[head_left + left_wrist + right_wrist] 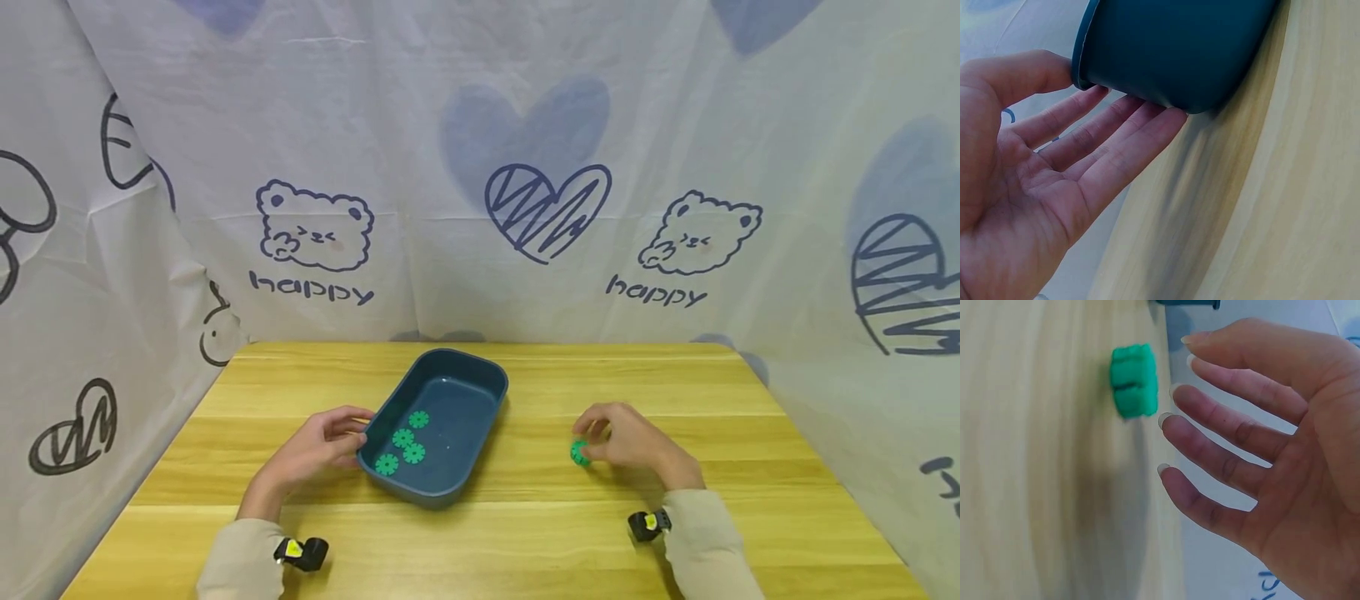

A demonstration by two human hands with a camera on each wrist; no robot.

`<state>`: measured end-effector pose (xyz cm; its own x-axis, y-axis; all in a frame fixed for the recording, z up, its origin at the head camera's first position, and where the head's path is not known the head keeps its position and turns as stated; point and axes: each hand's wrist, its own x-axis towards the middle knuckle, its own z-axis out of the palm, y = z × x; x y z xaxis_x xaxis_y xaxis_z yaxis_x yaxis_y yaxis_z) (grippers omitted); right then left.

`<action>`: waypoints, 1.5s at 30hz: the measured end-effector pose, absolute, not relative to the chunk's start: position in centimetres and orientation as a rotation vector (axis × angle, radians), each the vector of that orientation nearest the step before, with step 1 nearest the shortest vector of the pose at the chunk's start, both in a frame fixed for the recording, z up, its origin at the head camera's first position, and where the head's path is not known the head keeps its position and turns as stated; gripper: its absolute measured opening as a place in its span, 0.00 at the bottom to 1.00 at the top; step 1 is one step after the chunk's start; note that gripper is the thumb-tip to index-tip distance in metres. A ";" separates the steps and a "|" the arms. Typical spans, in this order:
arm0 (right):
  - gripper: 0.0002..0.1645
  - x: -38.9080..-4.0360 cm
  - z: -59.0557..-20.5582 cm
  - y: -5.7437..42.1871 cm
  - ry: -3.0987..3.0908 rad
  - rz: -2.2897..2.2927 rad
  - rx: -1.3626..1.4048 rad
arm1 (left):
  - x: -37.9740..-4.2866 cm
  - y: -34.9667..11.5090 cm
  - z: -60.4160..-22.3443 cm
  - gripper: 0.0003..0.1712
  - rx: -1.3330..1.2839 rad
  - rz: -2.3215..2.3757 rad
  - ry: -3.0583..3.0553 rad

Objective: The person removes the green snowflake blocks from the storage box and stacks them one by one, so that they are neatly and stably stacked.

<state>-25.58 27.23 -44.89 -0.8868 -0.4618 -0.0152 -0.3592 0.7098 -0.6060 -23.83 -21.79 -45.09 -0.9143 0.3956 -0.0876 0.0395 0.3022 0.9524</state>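
A dark blue tub (465,371) stands on the table, slightly turned. Several green notched discs (402,438) lie flat on its floor toward the near left. My left hand (318,450) grips the tub's left side, and in the left wrist view the thumb is at the rim while the fingertips (1169,119) touch the outer wall. On the table to the right sits a small stack of green notched discs (1135,381). Just over it is my right hand (622,437), its fingers spread and loosely bent, apart from the stack in the right wrist view.
The wooden table (540,550) reaches back to a white cloth (427,250) printed with hearts and bears, which also hangs at both sides. Bare tabletop lies between the tub and the stack. A small black camera (302,552) is on each wrist.
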 end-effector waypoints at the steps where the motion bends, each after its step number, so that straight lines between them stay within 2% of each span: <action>1: 0.16 -25.7 -44.6 27.0 2.749 -0.918 -0.676 | -23.9 -21.7 -45.0 0.27 0.397 1.649 2.272; 13: 0.12 -26.9 -40.4 21.5 2.735 -0.938 -0.933 | -24.2 -21.4 -44.6 0.27 0.428 1.652 2.266; 19: 0.13 -27.6 -39.5 17.7 2.641 -0.989 -1.051 | -24.0 -21.6 -44.8 0.27 0.399 1.630 2.292; 32: 0.12 -28.7 -41.0 12.4 2.627 -0.871 -1.193 | -23.9 -21.7 -45.1 0.28 0.402 1.630 2.287; 45: 0.13 -28.7 -42.8 8.1 2.613 -0.695 -1.164 | -23.8 -21.6 -45.3 0.29 0.412 1.654 2.254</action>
